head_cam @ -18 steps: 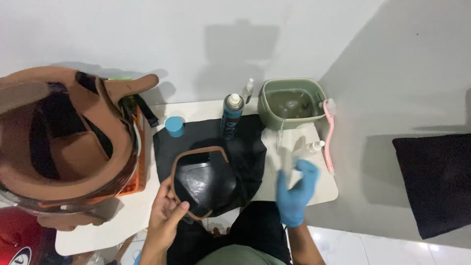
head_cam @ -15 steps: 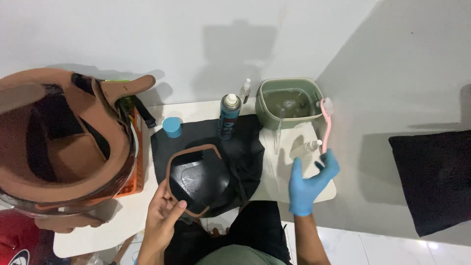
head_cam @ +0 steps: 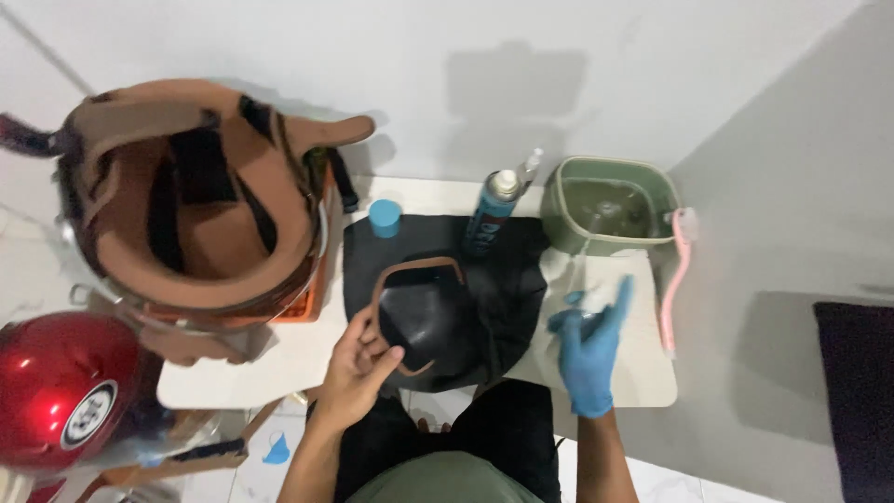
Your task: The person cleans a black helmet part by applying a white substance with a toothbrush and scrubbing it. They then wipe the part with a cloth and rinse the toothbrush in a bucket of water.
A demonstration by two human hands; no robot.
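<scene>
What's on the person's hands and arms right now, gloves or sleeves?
The right hand wears a blue disposable glove that ends at the wrist. The left hand is bare, with no glove. Both forearms are uncovered; no sleeves, watch or jewellery show.

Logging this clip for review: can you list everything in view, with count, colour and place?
helmet pad: 1, black with brown trim, table centre, on black cloth
black cloth: 1, under the pad
spray can: 1, blue, behind the cloth
cap: 1, blue, left of the can
basin: 1, green, back right
brush: 1, pink, right edge
brown helmet: 1, upturned, left
red helmet: 1, lower left
left hand: bare, holding the pad's edge
right hand: blue glove, blurred, holds nothing
</scene>
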